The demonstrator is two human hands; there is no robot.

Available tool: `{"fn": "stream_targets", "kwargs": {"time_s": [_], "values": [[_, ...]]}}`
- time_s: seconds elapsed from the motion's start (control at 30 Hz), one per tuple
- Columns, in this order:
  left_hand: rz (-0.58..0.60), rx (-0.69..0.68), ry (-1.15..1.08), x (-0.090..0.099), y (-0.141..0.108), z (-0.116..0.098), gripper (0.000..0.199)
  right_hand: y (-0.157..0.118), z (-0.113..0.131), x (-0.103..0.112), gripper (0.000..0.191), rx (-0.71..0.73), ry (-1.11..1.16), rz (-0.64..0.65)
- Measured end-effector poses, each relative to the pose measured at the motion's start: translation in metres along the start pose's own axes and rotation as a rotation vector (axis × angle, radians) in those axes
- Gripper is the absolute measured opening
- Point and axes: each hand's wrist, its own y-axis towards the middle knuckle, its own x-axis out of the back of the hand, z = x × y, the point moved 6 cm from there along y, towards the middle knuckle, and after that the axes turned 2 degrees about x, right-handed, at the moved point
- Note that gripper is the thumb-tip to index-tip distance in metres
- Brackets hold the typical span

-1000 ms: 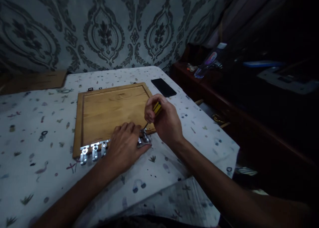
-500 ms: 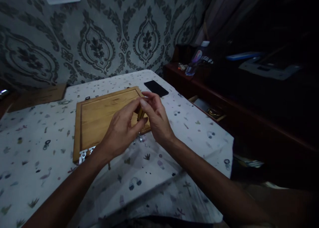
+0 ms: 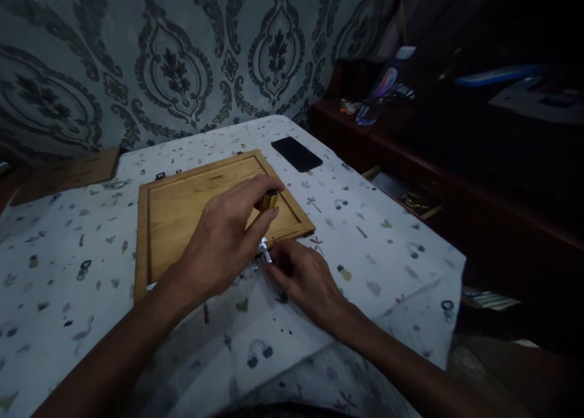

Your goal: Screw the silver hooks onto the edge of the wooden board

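My left hand holds a short yellow-and-black handle, likely a screwdriver's, between thumb and fingers above the right part of a wooden panel. Its lower end is hard to make out. My right hand is closed, with its fingertips at a small shiny metal hinge on the panel's near edge. The panel lies flat, with a raised frame around its middle. Another metal piece shows at the near left corner, mostly behind my left forearm.
A black phone lies on the patterned tablecloth beyond the panel. Cardboard is at the far left. To the right stand a bottle on a dark red cabinet and an open drawer.
My right hand has left the yellow-and-black handle and moved down to the metal hinge. My left hand keeps the handle, now more upright. The view has shifted somewhat.
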Motion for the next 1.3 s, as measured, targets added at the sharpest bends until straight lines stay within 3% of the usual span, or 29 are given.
{"fn": "stream_targets", "kwargs": {"time_s": [0.07,0.23,0.37,0.53,0.73,1.0,1.3], "values": [[0.002,0.042,-0.063,-0.003,0.000,0.000,0.018,0.002,0.000,0.000,0.014,-0.024,0.009,0.008],[-0.016,0.159,-0.504,-0.018,0.003,0.006,0.013,0.003,-0.002,-0.002,0.021,-0.044,0.128,0.028],[-0.014,0.200,-0.676,-0.029,0.009,0.010,0.005,0.003,-0.008,-0.003,0.019,-0.065,0.234,0.029],[-0.134,0.196,-0.871,-0.037,0.017,0.016,0.039,0.004,-0.012,-0.004,0.022,-0.043,0.223,0.028],[-0.234,0.218,-1.030,-0.042,0.024,0.029,0.042,0.004,-0.012,-0.002,0.025,-0.072,0.213,0.030],[-0.121,0.258,-1.136,-0.045,0.032,0.034,0.042,0.005,-0.010,-0.001,0.027,-0.088,0.249,0.033],[0.032,0.122,-1.072,-0.048,0.029,0.015,0.040,0.005,-0.013,-0.004,0.029,-0.126,0.250,0.070]]}}
